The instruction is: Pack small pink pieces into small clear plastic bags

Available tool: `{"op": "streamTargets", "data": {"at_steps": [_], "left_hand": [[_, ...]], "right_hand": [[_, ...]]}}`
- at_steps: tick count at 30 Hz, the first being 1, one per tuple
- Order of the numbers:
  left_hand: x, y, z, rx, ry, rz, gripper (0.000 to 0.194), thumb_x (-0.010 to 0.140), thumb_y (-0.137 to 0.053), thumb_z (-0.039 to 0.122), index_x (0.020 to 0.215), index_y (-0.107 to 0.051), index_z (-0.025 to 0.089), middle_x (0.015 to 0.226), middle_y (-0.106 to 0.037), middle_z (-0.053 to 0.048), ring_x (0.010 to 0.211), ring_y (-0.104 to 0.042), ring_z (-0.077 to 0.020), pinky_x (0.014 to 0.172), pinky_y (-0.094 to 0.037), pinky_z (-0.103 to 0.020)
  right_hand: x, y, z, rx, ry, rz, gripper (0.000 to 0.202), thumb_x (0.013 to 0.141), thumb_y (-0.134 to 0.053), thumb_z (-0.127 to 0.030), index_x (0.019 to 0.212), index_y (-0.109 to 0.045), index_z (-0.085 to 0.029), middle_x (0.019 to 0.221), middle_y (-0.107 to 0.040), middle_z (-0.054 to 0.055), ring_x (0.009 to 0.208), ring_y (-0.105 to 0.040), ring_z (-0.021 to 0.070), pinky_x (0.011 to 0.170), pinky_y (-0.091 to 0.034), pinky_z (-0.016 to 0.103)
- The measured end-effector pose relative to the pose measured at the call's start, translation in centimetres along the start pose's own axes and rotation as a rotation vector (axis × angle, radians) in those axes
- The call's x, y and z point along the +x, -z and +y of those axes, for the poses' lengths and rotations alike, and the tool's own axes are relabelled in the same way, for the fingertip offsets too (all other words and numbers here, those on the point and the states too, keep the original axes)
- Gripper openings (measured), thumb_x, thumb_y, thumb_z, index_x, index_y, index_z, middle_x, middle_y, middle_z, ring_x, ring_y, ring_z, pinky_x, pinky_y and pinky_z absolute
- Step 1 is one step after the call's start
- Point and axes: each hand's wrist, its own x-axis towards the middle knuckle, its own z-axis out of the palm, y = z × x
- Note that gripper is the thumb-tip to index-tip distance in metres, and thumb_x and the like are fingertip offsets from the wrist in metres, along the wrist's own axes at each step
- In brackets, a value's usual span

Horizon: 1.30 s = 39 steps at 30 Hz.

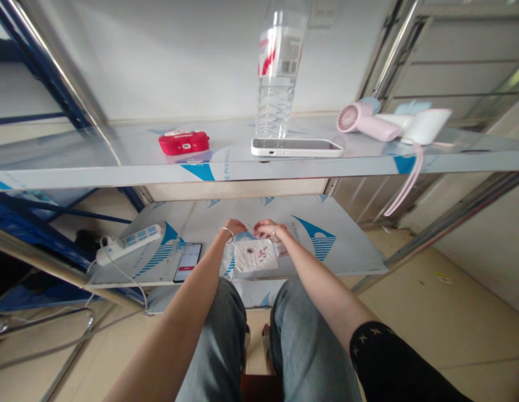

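On the lower shelf, a white tissue (256, 257) with small dark red and pinkish bits lies flat. My left hand (235, 225) is just beyond its left back edge, fingers drawn together and pointing right. Facing it, my right hand (265, 227) has its fingers pinched near the tissue's back edge. A small gap separates the two hands. Whatever either hand holds is too small to make out. A clear packet with reddish marks (283, 245) lies partly under my right wrist.
A phone (188, 262) and a white power strip (129, 244) lie left on the lower shelf (351, 245). The upper shelf (226, 167) bears a red case (184, 143), a bottle (277, 84), a white-cased phone (297, 148) and a pink fan (368, 121).
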Motion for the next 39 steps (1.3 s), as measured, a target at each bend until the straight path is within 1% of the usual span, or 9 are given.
{"op": "streamTargets", "data": {"at_steps": [6,10,13,17,24,29,34,36,39], "left_hand": [[-0.9,0.2,0.9,-0.117,0.1,-0.025,0.008,0.077,-0.063,0.013,0.072,-0.07,0.013,0.064,-0.068,-0.002,0.066,-0.063,-0.0115,0.066,-0.05,-0.019],[-1.2,0.2,1.4,-0.229,0.171,-0.013,0.007,0.075,-0.065,0.01,0.069,-0.069,0.013,0.067,-0.069,-0.003,0.068,-0.064,-0.0118,0.068,-0.052,-0.02],[-1.0,0.2,1.4,-0.229,0.173,0.003,0.008,0.075,-0.064,0.007,0.072,-0.069,0.012,0.072,-0.071,-0.004,0.071,-0.064,-0.0111,0.069,-0.052,-0.018],[-0.7,0.3,0.9,-0.2,0.176,0.017,0.009,0.075,-0.064,0.006,0.073,-0.07,0.012,0.075,-0.072,-0.004,0.075,-0.065,-0.0126,0.07,-0.051,-0.018],[-0.9,0.7,0.7,-0.168,0.174,0.036,0.011,0.076,-0.063,0.008,0.081,-0.072,0.012,0.081,-0.074,-0.006,0.081,-0.065,-0.0147,0.072,-0.051,-0.021],[-1.7,1.1,1.6,-0.154,0.193,-0.02,0.013,0.079,-0.061,0.012,0.087,-0.071,0.013,0.088,-0.074,-0.006,0.082,-0.065,-0.0139,0.065,-0.047,-0.018],[-2.2,1.0,1.9,-0.14,0.226,-0.111,0.017,0.084,-0.056,0.019,0.092,-0.069,0.01,0.098,-0.073,-0.01,0.075,-0.065,-0.0122,0.051,-0.036,-0.017],[-2.3,0.9,2.0,-0.141,0.221,-0.139,0.018,0.086,-0.055,0.019,0.093,-0.068,0.011,0.099,-0.073,-0.009,0.074,-0.065,-0.0111,0.049,-0.033,-0.016],[-2.3,0.8,2.1,-0.137,0.198,-0.157,0.015,0.085,-0.055,0.017,0.089,-0.068,0.011,0.099,-0.073,-0.009,0.077,-0.066,-0.011,0.049,-0.033,-0.015]], "right_hand": [[-0.2,0.0,-0.2,0.071,0.002,0.04,0.02,0.072,-0.064,-0.007,0.089,-0.071,-0.017,0.077,-0.071,0.0,0.064,-0.06,0.0089,0.054,-0.039,0.015],[-0.4,0.1,-0.1,0.131,-0.004,0.043,0.016,0.077,-0.06,-0.007,0.084,-0.071,-0.016,0.081,-0.071,0.002,0.06,-0.057,0.0077,0.053,-0.039,0.016],[-0.5,0.3,0.2,0.158,-0.04,0.054,0.017,0.079,-0.057,-0.007,0.085,-0.071,-0.015,0.084,-0.071,0.003,0.059,-0.057,0.0077,0.053,-0.039,0.017],[-0.6,0.6,0.6,0.19,-0.073,0.044,0.025,0.075,-0.058,-0.004,0.092,-0.07,-0.016,0.087,-0.073,0.004,0.064,-0.059,0.0086,0.053,-0.039,0.016],[-0.8,0.6,0.0,0.173,-0.042,0.045,0.034,0.074,-0.058,-0.004,0.105,-0.068,-0.014,0.097,-0.072,0.008,0.069,-0.06,0.0084,0.056,-0.04,0.015],[-0.6,0.6,-0.1,0.084,-0.045,0.062,0.034,0.076,-0.059,-0.005,0.107,-0.067,-0.016,0.101,-0.072,0.007,0.071,-0.059,0.0076,0.055,-0.039,0.012],[-0.5,0.4,0.1,0.042,-0.049,0.077,0.034,0.078,-0.058,-0.007,0.109,-0.067,-0.017,0.097,-0.071,0.005,0.064,-0.056,0.0065,0.053,-0.039,0.013],[-0.5,0.4,0.1,0.056,-0.031,0.076,0.03,0.078,-0.059,-0.01,0.106,-0.068,-0.017,0.093,-0.072,0.003,0.063,-0.057,0.0067,0.054,-0.04,0.014],[-0.5,0.4,0.3,0.054,-0.039,0.02,0.019,0.079,-0.061,-0.013,0.095,-0.07,-0.015,0.087,-0.072,0.004,0.06,-0.056,0.0066,0.053,-0.039,0.014]]}}
